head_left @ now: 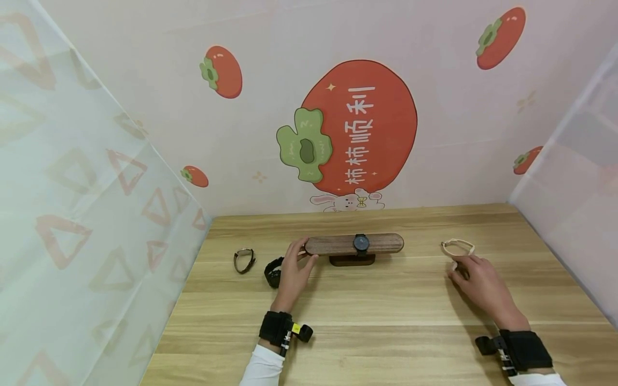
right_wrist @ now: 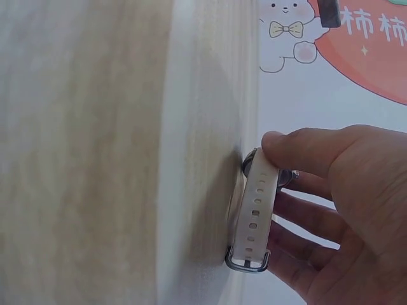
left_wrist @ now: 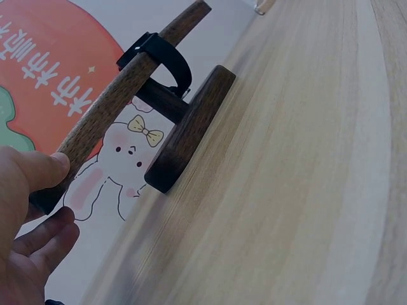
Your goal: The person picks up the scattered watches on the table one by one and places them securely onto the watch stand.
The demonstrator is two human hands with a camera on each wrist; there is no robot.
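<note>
A wooden watch stand point(head_left: 333, 245) stands towards the back of the table, with a black watch point(head_left: 361, 243) strapped round its bar. My left hand point(head_left: 293, 276) holds the bar's left end. In the left wrist view the thumb lies on top of the bar and the other fingers are beneath it. On the right, my right hand point(head_left: 484, 288) pinches a watch with a pale strap point(right_wrist: 267, 184), low at the table. The right wrist view shows the thumb on the holed strap and a metal buckle at its end. The fingers partly hide the watch's case.
Left of the stand, a second black watch point(head_left: 273, 277) lies close beside my left hand. Farther left is a thin dark-strapped watch point(head_left: 250, 264). A printed cloth wall point(head_left: 449, 161) rises behind the wooden table point(head_left: 381, 332), and more cloth encloses both sides.
</note>
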